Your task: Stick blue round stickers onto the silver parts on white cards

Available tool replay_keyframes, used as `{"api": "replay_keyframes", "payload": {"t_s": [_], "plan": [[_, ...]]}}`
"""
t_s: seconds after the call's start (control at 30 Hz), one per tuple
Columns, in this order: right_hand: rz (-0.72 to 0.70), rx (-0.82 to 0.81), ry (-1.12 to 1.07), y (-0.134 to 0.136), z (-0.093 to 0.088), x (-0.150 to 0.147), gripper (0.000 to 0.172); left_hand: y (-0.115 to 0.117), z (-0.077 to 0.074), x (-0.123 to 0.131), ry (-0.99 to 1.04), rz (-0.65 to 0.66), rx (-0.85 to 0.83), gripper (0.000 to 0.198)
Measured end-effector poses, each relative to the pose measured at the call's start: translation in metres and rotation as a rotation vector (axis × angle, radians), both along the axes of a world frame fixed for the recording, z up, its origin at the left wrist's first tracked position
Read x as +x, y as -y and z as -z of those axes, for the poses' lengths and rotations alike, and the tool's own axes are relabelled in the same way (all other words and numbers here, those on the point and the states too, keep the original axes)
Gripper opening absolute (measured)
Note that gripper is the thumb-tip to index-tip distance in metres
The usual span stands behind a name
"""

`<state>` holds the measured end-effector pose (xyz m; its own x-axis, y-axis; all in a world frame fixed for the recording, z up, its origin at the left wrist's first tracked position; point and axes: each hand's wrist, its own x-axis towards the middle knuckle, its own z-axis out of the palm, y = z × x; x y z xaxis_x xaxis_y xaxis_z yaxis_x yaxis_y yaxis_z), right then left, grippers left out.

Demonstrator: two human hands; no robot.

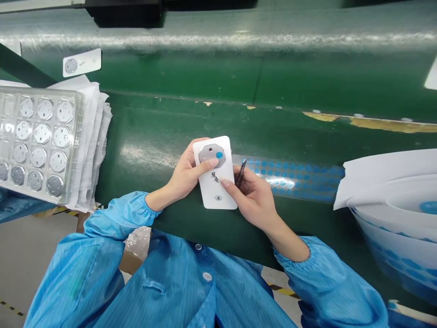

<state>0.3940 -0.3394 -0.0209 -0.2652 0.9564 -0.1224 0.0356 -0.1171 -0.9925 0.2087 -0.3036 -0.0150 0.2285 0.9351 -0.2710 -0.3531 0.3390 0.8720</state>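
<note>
Between my two hands is a white rectangular panel (pixel 209 191) with rounded corners, dark printed characters and a grey octagonal plate (pixel 205 154) near its top. A round blue sticker (pixel 219 155) sits on that plate, beside a small dark hole. My left hand (pixel 187 168) grips the panel's left edge, its thumb resting on the plate just below the sticker. My right hand (pixel 254 196) pinches the lower right edge with its thumb on the front. Its fingers also hold dark tweezers (pixel 241 173), pointing up; part of them is hidden.
A clear sticker strip (pixel 297 180) with rows of blue dots lies right of my hands. Farther right is a large sticker roll (pixel 382 182). At left, a clear tray (pixel 73 146) of grey octagonal plates rests on stacked white sheets (pixel 97 136). Another white panel (pixel 89 62) lies behind.
</note>
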Motion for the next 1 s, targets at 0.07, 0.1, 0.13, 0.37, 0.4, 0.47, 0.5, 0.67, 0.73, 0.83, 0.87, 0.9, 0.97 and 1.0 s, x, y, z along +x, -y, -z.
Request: {"api": "replay_keyframes", "payload": {"t_s": [0.07,0.1,0.13,0.37,0.4,0.47,0.5,0.67,0.73,0.83,0.87,0.9,0.97,1.0], "plan": [[-0.008,0.072,0.063,0.002,0.0035,-0.0022,0.023,0.0023,-0.0028,0.0036,0.103,0.015,-0.027,0.054],[-0.01,0.11,0.098,0.0024,0.0043,-0.003,0.022,0.0033,-0.0042,0.0051,0.131,0.015,-0.034,0.053],[-0.011,0.153,0.133,0.0024,0.0044,-0.0036,0.02,0.0041,-0.0053,0.0062,0.139,0.007,-0.038,0.052],[-0.005,0.371,0.253,0.0015,0.0011,-0.0071,0.015,0.0094,-0.002,0.0074,0.054,-0.057,-0.008,0.054],[-0.004,0.369,0.254,0.002,0.0019,-0.0073,0.015,0.0099,-0.0011,0.0075,0.048,-0.057,0.001,0.054],[-0.007,0.345,0.251,0.0033,0.0041,-0.007,0.014,0.0106,0.0003,0.0078,0.041,-0.057,0.017,0.055],[-0.01,0.328,0.248,0.004,0.0051,-0.0065,0.013,0.0107,0.0007,0.0079,0.041,-0.056,0.023,0.056],[-0.013,0.264,0.207,0.0057,0.0068,-0.0047,0.014,0.0088,0.0008,0.008,0.103,-0.06,0.023,0.052],[-0.016,0.221,0.186,0.0057,0.0067,-0.0044,0.018,0.0078,0.0002,0.0081,0.119,-0.071,-0.002,0.052],[-0.019,0.166,0.144,0.0053,0.0072,-0.004,0.023,0.0063,-0.0013,0.0083,0.127,-0.082,-0.044,0.055],[-0.02,0.152,0.129,0.0052,0.0075,-0.0037,0.023,0.0059,-0.0017,0.0082,0.132,-0.086,-0.051,0.055],[-0.023,0.137,0.114,0.0051,0.0077,-0.0034,0.023,0.0054,-0.002,0.0079,0.138,-0.091,-0.053,0.055],[-0.038,0.104,0.085,0.0051,0.0077,-0.0028,0.021,0.0044,-0.0022,0.0068,0.15,-0.111,-0.044,0.052],[-0.046,0.09,0.07,0.0052,0.0074,-0.0026,0.021,0.0039,-0.0021,0.006,0.154,-0.127,-0.034,0.051]]}}
